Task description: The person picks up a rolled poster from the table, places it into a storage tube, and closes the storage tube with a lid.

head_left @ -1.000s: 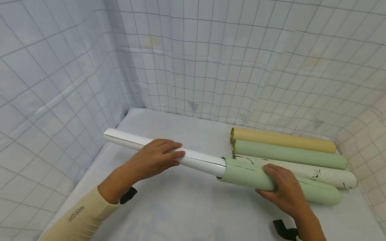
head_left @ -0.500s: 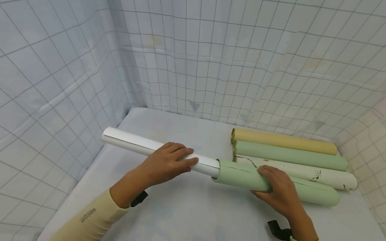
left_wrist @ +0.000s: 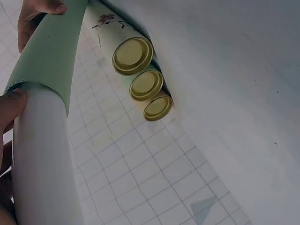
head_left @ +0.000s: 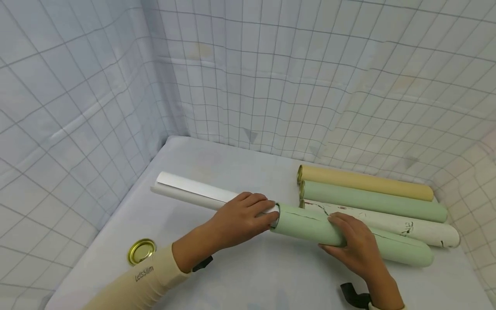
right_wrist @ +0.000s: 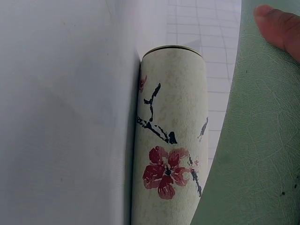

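My left hand point(head_left: 245, 219) grips a rolled white paper point(head_left: 193, 191), its fingers close to the mouth of a green tube. One end of the roll is inside that green tube point(head_left: 306, 224); the rest sticks out to the left. My right hand point(head_left: 356, 245) holds the tube around its middle. In the left wrist view, the white roll point(left_wrist: 44, 150) enters the tube's open rim, with left fingertips point(left_wrist: 16, 101) at the rim. The right wrist view has the green tube point(right_wrist: 258, 122) close up, with a right fingertip on it.
Behind the held tube lie a flower-patterned tube point(head_left: 387, 219), a second green tube point(head_left: 372, 201) and a tan tube point(head_left: 368, 181), side by side, gold lids facing left. A loose gold lid point(head_left: 141, 251) lies by my left sleeve. Gridded cloth walls point(head_left: 252, 86) enclose the white surface.
My left hand has moved right along with the white roll, which now reaches further into the green tube. The tube has shifted slightly left. The loose gold lid has come into view.
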`<state>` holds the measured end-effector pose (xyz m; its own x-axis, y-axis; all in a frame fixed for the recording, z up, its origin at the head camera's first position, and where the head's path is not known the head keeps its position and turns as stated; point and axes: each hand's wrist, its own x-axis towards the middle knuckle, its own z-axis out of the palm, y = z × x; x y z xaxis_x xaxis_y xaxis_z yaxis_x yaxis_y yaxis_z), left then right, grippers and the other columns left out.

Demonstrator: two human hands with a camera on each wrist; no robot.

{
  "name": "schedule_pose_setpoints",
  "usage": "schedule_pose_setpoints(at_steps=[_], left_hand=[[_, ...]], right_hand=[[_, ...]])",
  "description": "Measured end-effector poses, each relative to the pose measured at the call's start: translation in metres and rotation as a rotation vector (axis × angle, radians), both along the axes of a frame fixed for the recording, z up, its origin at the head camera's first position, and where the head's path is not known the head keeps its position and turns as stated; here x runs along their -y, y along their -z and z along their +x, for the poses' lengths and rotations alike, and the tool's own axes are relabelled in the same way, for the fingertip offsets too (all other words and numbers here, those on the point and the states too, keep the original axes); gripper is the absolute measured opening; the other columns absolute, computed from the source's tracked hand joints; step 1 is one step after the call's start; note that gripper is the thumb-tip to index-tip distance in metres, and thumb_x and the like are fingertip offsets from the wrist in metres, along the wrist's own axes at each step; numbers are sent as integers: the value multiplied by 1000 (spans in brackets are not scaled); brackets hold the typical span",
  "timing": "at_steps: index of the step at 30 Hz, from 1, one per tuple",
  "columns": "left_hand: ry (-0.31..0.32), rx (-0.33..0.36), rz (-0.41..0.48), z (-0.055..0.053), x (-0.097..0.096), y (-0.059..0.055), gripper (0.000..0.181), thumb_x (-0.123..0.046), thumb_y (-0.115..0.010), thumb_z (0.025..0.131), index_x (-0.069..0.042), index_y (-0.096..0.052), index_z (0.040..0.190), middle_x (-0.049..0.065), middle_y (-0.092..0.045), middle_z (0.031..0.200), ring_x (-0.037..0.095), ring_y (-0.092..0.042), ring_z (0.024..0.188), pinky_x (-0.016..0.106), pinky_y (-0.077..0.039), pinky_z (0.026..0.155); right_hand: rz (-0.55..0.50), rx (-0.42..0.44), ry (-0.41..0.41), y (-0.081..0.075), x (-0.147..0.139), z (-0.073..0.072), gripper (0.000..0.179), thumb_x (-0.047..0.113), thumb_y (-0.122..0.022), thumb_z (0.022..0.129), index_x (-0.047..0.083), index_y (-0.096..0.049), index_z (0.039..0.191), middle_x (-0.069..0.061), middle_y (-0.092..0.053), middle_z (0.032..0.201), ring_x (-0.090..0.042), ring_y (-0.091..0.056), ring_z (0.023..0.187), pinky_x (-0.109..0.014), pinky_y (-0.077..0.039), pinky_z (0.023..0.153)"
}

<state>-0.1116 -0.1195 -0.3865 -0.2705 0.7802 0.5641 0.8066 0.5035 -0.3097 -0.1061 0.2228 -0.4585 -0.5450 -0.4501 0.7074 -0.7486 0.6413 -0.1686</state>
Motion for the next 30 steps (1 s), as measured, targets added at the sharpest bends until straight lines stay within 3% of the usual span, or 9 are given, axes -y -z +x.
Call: schedule_pose_setpoints(at_steps=[4,7,18,20,23,25,30], left_hand=[[21,33,-7,1,6,-6,29,-25,-82,82,-18,-68,108,1,-66,119,22,-58,115,33,-50,93],[8,56,-3,3,22,-15,36,-25,-84,80,-17,-68,111,2,-65,121,24,-57,118,36,-48,97],[-196,145,97,21,126,-50,63,-25,-93,65,-12,-66,120,10,-64,122,34,-55,116,58,-44,97],[-232,154,127,22,138,-54,53,-39,-84,79,-11,-66,120,12,-63,123,35,-54,117,64,-40,98],[-257,155,173,22,147,-57,50,-53,-58,96,-10,-67,119,13,-63,122,37,-54,116,68,-37,100],[-247,143,208,21,148,-55,57,-57,-42,101,-8,-67,117,15,-63,120,38,-55,115,61,-40,102],[-177,113,262,17,140,-47,52,-49,-47,102,-4,-68,116,17,-63,118,39,-56,112,34,-41,102]], right_hand=[[-2,18,13,0,-1,0,72,68,-58,87,4,-64,119,-10,-66,118,-30,-63,102,-39,-44,85],[-1,32,23,0,-1,-1,72,68,-58,87,4,-64,119,-11,-66,118,-31,-63,103,-40,-44,86],[16,58,32,-1,-2,-2,73,69,-57,86,4,-64,118,-11,-67,117,-32,-64,103,-41,-46,86],[18,63,34,-2,-3,-2,74,70,-56,86,4,-64,119,-12,-67,117,-32,-64,103,-43,-46,85],[10,58,35,-3,-3,-2,74,69,-57,86,3,-63,120,-12,-67,117,-32,-63,103,-41,-46,85],[7,73,38,-4,-4,-2,75,70,-57,86,3,-63,120,-12,-66,118,-32,-63,105,-37,-45,89],[-4,79,37,-2,-4,-2,74,69,-60,85,4,-64,121,-12,-66,118,-32,-63,105,-28,-42,94]])
